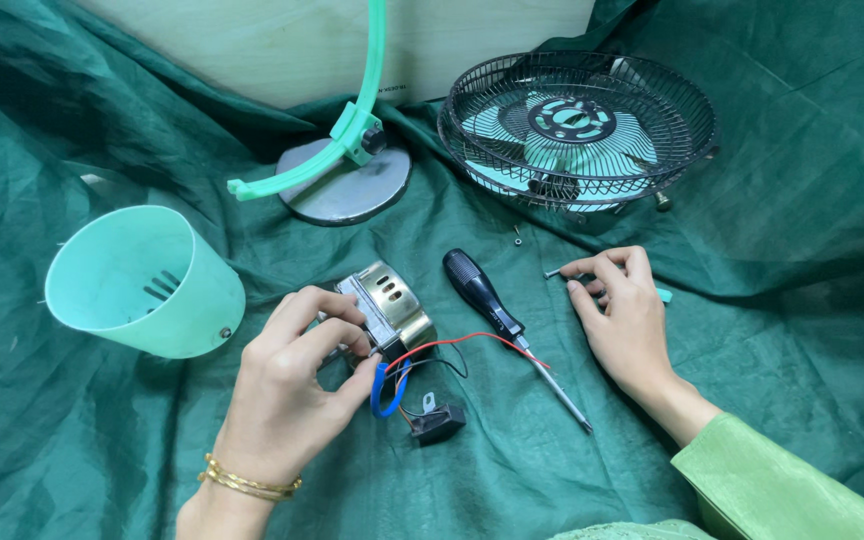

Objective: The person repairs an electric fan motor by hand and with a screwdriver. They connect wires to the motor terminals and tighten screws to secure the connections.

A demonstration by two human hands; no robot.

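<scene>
Head view: left hand (287, 375) closed around fan motor (390, 310); right hand (620, 315) pinching a small screw (553, 272); mint cup (142, 282) empty.

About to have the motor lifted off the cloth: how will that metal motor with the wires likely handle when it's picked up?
The motor looks like solid metal, so probably heavy for its size. Its shiny casing may be slippery under the left hand. The loose wires are floppy, and the black switch would likely dangle.
</scene>
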